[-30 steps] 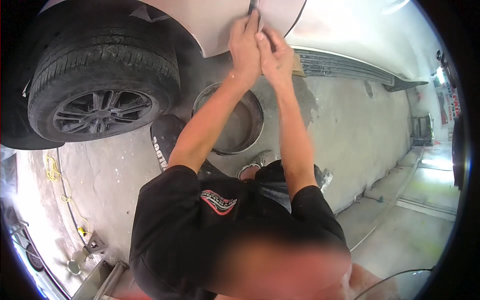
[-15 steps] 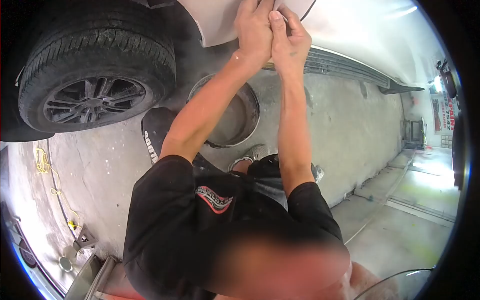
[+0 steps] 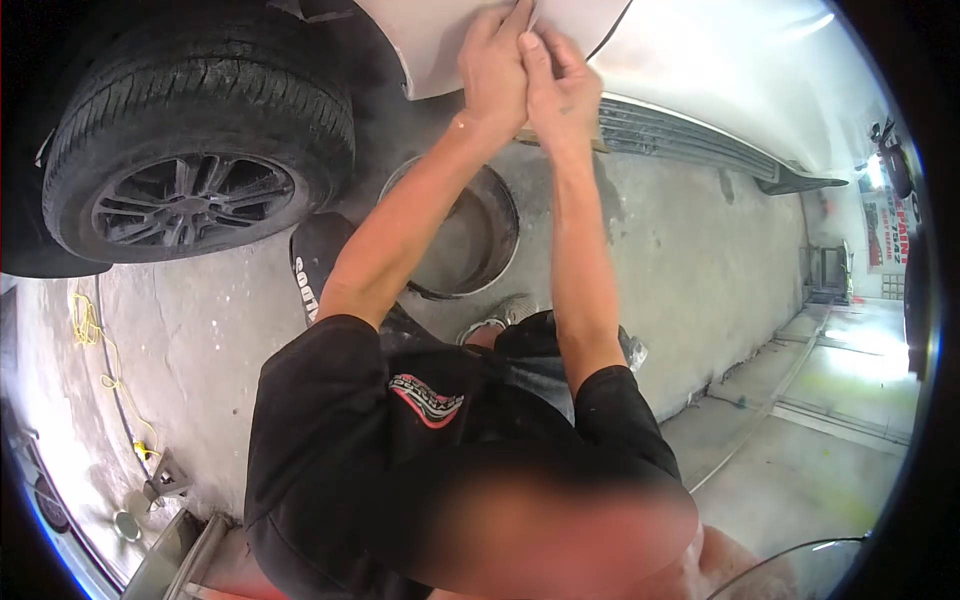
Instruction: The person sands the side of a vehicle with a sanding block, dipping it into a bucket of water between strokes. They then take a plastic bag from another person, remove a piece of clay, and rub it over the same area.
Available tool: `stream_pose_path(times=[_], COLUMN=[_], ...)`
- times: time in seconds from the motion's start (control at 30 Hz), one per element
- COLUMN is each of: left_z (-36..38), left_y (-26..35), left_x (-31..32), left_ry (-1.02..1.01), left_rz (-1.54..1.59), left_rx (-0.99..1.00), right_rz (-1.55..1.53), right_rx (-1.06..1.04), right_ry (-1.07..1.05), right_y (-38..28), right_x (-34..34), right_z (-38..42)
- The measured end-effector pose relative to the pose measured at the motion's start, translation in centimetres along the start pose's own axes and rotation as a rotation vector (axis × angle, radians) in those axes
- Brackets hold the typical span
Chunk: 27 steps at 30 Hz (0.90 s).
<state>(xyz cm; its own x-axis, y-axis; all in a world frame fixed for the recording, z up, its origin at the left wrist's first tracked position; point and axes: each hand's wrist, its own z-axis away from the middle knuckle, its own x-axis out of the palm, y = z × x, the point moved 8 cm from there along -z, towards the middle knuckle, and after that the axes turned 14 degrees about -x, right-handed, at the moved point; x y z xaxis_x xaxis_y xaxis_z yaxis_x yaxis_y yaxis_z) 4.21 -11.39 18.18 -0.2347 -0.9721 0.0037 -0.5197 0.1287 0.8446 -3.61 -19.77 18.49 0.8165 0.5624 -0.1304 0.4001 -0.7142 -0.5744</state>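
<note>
Both hands are together at the top of the view, against the pale car body panel (image 3: pixel 430 45) behind the wheel arch. My left hand (image 3: pixel 493 72) has its fingers pressed together, their tips near the upper edge of the picture. Right beside it and touching it, my right hand (image 3: pixel 560 90) is closed, with its thumb stretched along the curled fingers. A thin whitish edge shows between the fingers; what it belongs to is too hidden to name. A dark panel seam (image 3: pixel 608 32) runs just to the right of the hands.
A car wheel (image 3: pixel 190 205) stands at the upper left. Below my forearms is a round basin (image 3: pixel 508 225) on the concrete floor. A ribbed dark side step (image 3: pixel 690 132) runs along the car to the right. A yellow cord (image 3: pixel 112 383) and a small fan (image 3: pixel 128 525) are at the left.
Both hands have shifted slightly left and down across the panel, staying close together. The basin and the wheel stay where they were.
</note>
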Motion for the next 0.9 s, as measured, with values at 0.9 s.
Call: stream_pose_path(times=[0.9], left_z=[-0.1], left_y=[1.9], left_x=[-0.8], left_ry=[-0.003], left_rz=[0.18], left_rx=[-0.096], right_rz=[-0.069], right_rx=[0.084], right_ry=[0.012], right_y=[-0.8], right_x=[0.0], right_z=[-0.3])
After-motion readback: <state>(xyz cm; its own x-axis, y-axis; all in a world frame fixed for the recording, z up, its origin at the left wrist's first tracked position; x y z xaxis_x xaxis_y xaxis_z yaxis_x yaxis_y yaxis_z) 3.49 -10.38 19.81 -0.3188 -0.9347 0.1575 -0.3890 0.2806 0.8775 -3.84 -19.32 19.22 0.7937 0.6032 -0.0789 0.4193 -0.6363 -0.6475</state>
